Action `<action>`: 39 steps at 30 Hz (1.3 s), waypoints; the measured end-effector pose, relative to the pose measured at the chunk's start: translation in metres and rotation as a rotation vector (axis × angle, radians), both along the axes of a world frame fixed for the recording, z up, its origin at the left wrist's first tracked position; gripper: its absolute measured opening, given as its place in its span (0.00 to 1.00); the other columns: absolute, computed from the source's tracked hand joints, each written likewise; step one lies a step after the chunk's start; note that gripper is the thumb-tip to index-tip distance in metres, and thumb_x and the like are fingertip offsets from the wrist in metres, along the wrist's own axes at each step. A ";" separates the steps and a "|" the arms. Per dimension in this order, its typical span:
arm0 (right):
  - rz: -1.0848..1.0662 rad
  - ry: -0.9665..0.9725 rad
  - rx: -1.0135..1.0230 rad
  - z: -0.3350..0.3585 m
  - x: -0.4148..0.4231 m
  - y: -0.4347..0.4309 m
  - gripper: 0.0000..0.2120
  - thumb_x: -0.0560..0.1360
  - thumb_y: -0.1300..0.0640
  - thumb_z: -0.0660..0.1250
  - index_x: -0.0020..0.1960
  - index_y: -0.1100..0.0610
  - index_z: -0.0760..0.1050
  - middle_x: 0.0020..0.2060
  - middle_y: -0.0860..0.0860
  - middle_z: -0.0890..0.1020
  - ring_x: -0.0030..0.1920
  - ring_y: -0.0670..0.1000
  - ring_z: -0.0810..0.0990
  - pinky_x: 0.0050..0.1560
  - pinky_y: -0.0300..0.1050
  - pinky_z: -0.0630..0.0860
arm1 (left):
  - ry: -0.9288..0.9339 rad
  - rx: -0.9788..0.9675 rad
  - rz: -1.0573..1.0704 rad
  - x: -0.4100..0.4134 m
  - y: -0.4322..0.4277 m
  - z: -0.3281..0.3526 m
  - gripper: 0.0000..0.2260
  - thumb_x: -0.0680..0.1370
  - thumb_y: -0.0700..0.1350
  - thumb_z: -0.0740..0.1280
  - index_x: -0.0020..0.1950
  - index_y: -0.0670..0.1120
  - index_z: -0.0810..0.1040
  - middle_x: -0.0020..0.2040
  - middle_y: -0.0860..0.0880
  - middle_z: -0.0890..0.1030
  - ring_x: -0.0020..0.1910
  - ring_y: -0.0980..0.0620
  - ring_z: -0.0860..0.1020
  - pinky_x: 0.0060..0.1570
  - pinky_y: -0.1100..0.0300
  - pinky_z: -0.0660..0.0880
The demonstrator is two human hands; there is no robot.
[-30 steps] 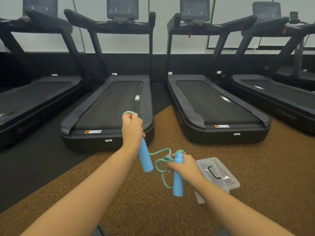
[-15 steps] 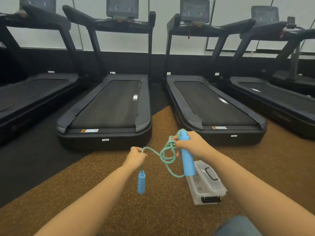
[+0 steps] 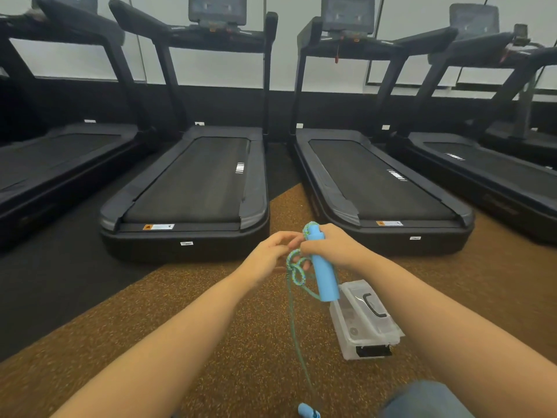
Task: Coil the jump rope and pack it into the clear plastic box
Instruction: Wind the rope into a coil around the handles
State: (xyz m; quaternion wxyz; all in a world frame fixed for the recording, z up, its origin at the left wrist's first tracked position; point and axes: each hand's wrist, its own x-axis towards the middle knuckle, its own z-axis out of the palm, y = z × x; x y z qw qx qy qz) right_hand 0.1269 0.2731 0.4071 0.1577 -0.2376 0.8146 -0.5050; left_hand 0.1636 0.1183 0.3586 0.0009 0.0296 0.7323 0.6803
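Note:
My right hand [image 3: 330, 247] grips one blue foam handle [image 3: 324, 273] of the jump rope, held upright with several loops of the teal braided rope [image 3: 295, 268] gathered against it. My left hand [image 3: 268, 256] pinches the rope just left of those loops, fingers touching the right hand. From there a strand of rope hangs straight down to the second blue handle [image 3: 307, 411], which dangles at the bottom edge of the view. The clear plastic box [image 3: 361, 319] lies on the floor below my right forearm, lid shut, with a black handle on top.
I face a row of black treadmills [image 3: 193, 188] close ahead, on a brown speckled rubber floor [image 3: 168, 321] with black matting at the left. A knee in blue fabric [image 3: 422, 399] shows at the bottom right.
My left hand let the second handle drop; it now hangs far lower on a long strand. The left hand moved up and right to meet the right hand at the loops.

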 end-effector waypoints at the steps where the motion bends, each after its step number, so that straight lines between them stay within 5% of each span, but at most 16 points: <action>1: -0.013 0.005 -0.001 0.000 -0.001 0.001 0.05 0.70 0.65 0.66 0.42 0.59 0.81 0.35 0.53 0.82 0.32 0.49 0.81 0.35 0.40 0.78 | -0.020 -0.007 -0.005 0.000 0.000 0.000 0.08 0.81 0.46 0.58 0.52 0.50 0.77 0.43 0.48 0.81 0.38 0.55 0.80 0.41 0.59 0.74; 4: -0.015 0.021 -0.026 0.001 -0.001 0.002 0.05 0.71 0.64 0.66 0.40 0.60 0.81 0.37 0.52 0.83 0.33 0.45 0.80 0.32 0.33 0.75 | 0.008 -0.123 0.007 0.001 -0.004 -0.001 0.14 0.81 0.54 0.57 0.43 0.45 0.73 0.33 0.46 0.72 0.26 0.57 0.66 0.29 0.61 0.61; 6: -0.013 0.037 -0.061 0.000 -0.003 0.002 0.06 0.69 0.61 0.67 0.41 0.59 0.83 0.44 0.54 0.85 0.39 0.47 0.81 0.39 0.35 0.77 | 0.026 -0.158 -0.001 0.005 -0.008 0.002 0.15 0.81 0.54 0.56 0.44 0.45 0.75 0.31 0.51 0.70 0.24 0.57 0.62 0.26 0.63 0.58; 9: -0.005 -0.023 -0.148 -0.002 -0.005 0.003 0.15 0.64 0.59 0.65 0.48 0.59 0.82 0.46 0.57 0.85 0.45 0.53 0.84 0.49 0.43 0.79 | 0.017 -0.270 -0.073 0.016 -0.007 0.010 0.14 0.80 0.56 0.56 0.49 0.50 0.77 0.38 0.56 0.75 0.34 0.59 0.70 0.36 0.62 0.65; 13: 0.121 -0.172 -0.320 0.003 -0.002 0.003 0.19 0.66 0.62 0.62 0.56 0.62 0.79 0.48 0.57 0.85 0.49 0.54 0.84 0.46 0.44 0.80 | -0.073 -0.239 -0.210 0.023 -0.002 0.008 0.19 0.79 0.56 0.60 0.68 0.53 0.71 0.63 0.56 0.77 0.62 0.57 0.75 0.61 0.57 0.69; 16: 0.219 -0.263 -0.469 0.013 0.002 0.003 0.22 0.66 0.65 0.61 0.59 0.63 0.76 0.50 0.56 0.85 0.52 0.54 0.84 0.49 0.42 0.80 | -0.081 -0.255 -0.243 0.024 0.000 0.002 0.17 0.77 0.51 0.66 0.65 0.53 0.72 0.63 0.54 0.77 0.61 0.57 0.76 0.60 0.59 0.72; 22: 0.397 -0.294 -0.495 0.039 0.011 0.001 0.23 0.66 0.69 0.58 0.59 0.60 0.77 0.52 0.56 0.84 0.54 0.54 0.83 0.57 0.47 0.78 | 0.125 -0.327 -0.022 0.019 0.015 0.009 0.32 0.73 0.49 0.72 0.72 0.49 0.60 0.67 0.52 0.69 0.66 0.57 0.68 0.66 0.58 0.67; 25: 0.449 -0.269 -0.499 0.051 0.018 -0.004 0.23 0.67 0.70 0.57 0.59 0.61 0.77 0.53 0.56 0.84 0.55 0.55 0.82 0.58 0.47 0.78 | 0.206 -0.289 0.018 0.011 0.022 0.018 0.24 0.77 0.50 0.66 0.71 0.49 0.64 0.61 0.52 0.75 0.60 0.56 0.74 0.63 0.55 0.71; 28: 0.454 -0.227 -0.514 0.060 0.017 -0.007 0.24 0.69 0.73 0.56 0.62 0.61 0.74 0.56 0.57 0.82 0.58 0.55 0.81 0.60 0.45 0.77 | 0.234 -0.330 0.085 0.008 0.024 0.025 0.10 0.81 0.48 0.58 0.58 0.45 0.73 0.44 0.53 0.77 0.41 0.64 0.75 0.46 0.59 0.72; 33: 0.334 -0.104 -0.476 0.066 0.009 -0.005 0.23 0.73 0.76 0.59 0.66 0.61 0.70 0.62 0.55 0.79 0.60 0.51 0.80 0.57 0.40 0.77 | 0.246 -0.489 -0.010 0.024 0.024 0.045 0.14 0.82 0.50 0.54 0.53 0.43 0.74 0.35 0.50 0.73 0.31 0.56 0.70 0.33 0.62 0.68; 35: 0.311 -0.102 -0.450 0.065 0.008 -0.001 0.23 0.74 0.74 0.61 0.67 0.62 0.69 0.62 0.56 0.78 0.60 0.51 0.80 0.57 0.40 0.77 | 0.329 -0.647 0.011 0.029 0.017 0.055 0.14 0.82 0.51 0.56 0.44 0.46 0.74 0.33 0.53 0.72 0.30 0.56 0.69 0.32 0.59 0.67; 39: 0.286 -0.119 -0.395 0.061 0.009 0.005 0.19 0.75 0.65 0.64 0.66 0.59 0.72 0.60 0.54 0.80 0.60 0.50 0.80 0.55 0.41 0.78 | 0.383 -0.838 0.021 0.036 0.001 0.073 0.14 0.79 0.55 0.60 0.41 0.47 0.77 0.31 0.52 0.74 0.30 0.54 0.71 0.36 0.52 0.70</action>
